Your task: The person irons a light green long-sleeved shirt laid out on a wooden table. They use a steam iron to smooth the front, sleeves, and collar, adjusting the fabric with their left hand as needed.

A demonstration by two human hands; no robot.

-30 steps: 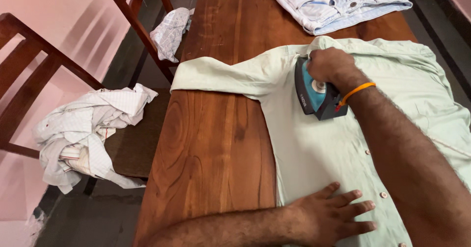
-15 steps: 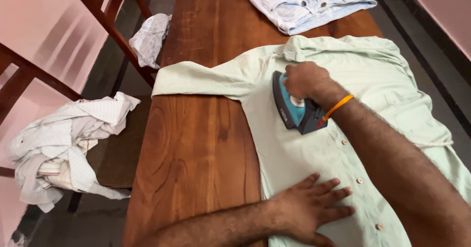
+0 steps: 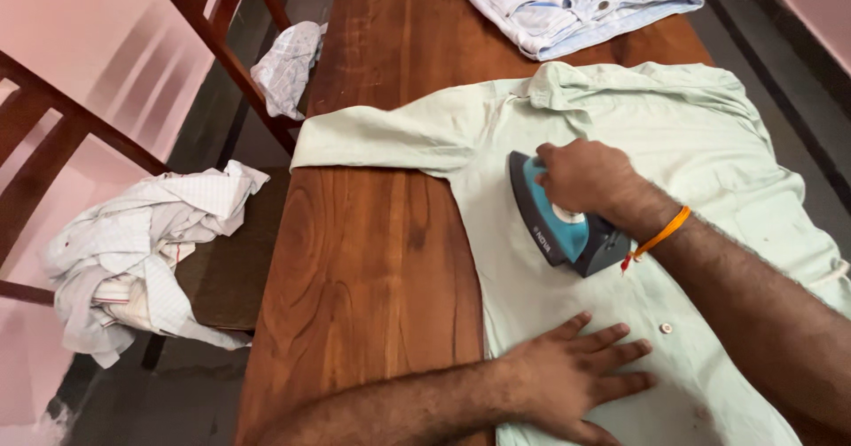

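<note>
A pale green shirt lies spread on a brown wooden table, one sleeve stretched to the left. My right hand grips the handle of a teal and grey iron, which rests on the shirt's front. An orange thread band circles that wrist. My left hand lies flat with fingers spread on the shirt's lower part, pressing the cloth near the table's front.
A folded light blue garment lies at the table's far end. Left of the table stand wooden chairs; one seat holds a crumpled white checked cloth, and another white cloth lies further back.
The iron, held in my right hand, has slid down the shirt from near the collar toward the middle. My left hand stays flat on the cloth.
</note>
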